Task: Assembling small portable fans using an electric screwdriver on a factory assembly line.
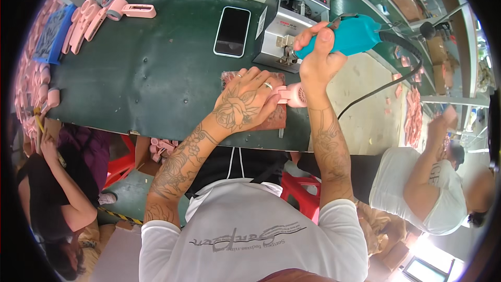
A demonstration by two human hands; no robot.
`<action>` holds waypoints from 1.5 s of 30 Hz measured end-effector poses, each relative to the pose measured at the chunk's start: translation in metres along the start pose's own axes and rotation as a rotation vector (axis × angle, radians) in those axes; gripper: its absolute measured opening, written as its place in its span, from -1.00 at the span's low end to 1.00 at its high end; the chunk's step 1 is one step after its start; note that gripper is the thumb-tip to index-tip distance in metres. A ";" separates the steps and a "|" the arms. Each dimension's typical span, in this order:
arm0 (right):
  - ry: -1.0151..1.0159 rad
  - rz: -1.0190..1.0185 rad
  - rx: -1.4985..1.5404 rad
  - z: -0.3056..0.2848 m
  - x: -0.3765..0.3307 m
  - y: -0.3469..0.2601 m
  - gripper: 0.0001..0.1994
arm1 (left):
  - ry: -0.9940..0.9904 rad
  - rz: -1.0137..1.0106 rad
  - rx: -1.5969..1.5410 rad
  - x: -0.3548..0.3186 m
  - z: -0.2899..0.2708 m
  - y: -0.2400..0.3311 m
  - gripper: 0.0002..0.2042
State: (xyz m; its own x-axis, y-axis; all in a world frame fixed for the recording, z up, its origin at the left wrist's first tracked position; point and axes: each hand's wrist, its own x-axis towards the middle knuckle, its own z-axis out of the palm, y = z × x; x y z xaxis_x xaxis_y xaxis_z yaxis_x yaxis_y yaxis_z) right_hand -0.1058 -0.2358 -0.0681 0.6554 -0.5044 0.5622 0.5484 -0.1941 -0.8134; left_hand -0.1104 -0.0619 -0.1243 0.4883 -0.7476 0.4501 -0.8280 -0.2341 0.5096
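Observation:
My left hand (245,99) is closed on a pink handheld fan (297,95), pressing it against a reddish-brown work pad (274,121). The fan's round grilled head points to the right, and part of its handle lies hidden under my fingers. Wrapped in my right hand (322,58) is a teal electric screwdriver (359,34), lying roughly level with its black cord trailing off to the right. The screwdriver's front end is at the outlet of a silver and black screw feeder (265,42); my fingers partly cover its tip.
A phone (232,31) lies left of the feeder on the green tabletop (130,73). Pink fans (86,21) and a blue tray (54,34) are at the far left. The screwdriver's cord (383,90) curves across the right side. Co-workers sit on both sides.

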 end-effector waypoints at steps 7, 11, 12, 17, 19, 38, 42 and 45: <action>0.014 0.249 -0.050 -0.010 -0.026 -0.039 -0.52 | -0.018 -0.030 0.009 0.000 -0.004 0.003 -0.69; -0.047 0.235 0.030 -0.027 -0.051 -0.058 -0.56 | -0.032 -0.010 -0.030 0.004 -0.002 0.004 -0.71; -0.043 0.237 0.025 -0.029 -0.053 -0.056 -0.56 | -0.023 -0.018 -0.020 0.003 -0.003 0.005 -0.71; -0.072 0.251 0.082 -0.034 -0.063 -0.048 -0.57 | -0.027 -0.036 0.006 0.000 -0.003 0.006 -0.71; -0.068 0.267 0.095 -0.036 -0.066 -0.045 -0.57 | -0.026 -0.030 0.010 0.000 -0.001 0.006 -0.70; -0.015 0.403 -0.108 -0.069 -0.102 -0.023 -0.57 | 0.127 0.205 -0.032 0.000 -0.009 0.012 -0.77; 0.018 0.269 0.259 -0.050 -0.092 -0.092 -0.39 | 0.026 0.289 0.228 -0.033 -0.019 0.031 -0.72; 0.014 0.110 0.258 -0.059 -0.108 -0.112 -0.30 | 0.020 -0.120 0.135 -0.045 -0.084 0.015 -0.80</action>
State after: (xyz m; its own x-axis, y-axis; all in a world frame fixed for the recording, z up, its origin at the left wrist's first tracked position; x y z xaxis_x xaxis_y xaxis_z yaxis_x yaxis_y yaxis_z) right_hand -0.2686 -0.2089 -0.0466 0.7120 -0.5229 0.4687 0.5894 0.0823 -0.8036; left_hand -0.1214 0.0205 -0.0748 0.5902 -0.6970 0.4073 -0.7922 -0.4029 0.4584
